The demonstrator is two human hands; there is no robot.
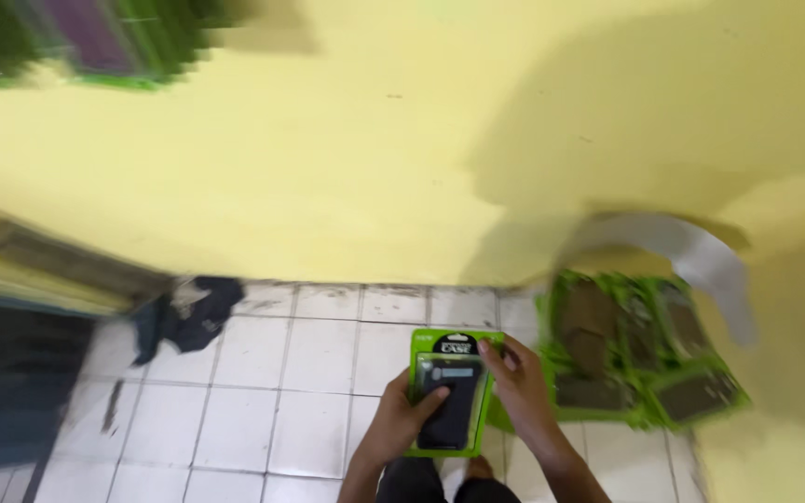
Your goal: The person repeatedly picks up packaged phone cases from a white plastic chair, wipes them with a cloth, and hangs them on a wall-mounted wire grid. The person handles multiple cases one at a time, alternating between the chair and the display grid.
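Note:
I hold a green blister pack with a black phone case (451, 391) inside it, out in front of me over the white tiled floor. My left hand (401, 424) grips its lower left side, thumb lying across the black case. My right hand (522, 387) holds its right edge, fingers at the top corner. The pack is upright and faces me.
Several similar green packs (640, 359) lie in a blurred pile on the floor at the right, next to a grey sheet (691, 251). A dark cloth (188, 317) lies on the tiles at the left. A yellow wall (375, 158) rises ahead.

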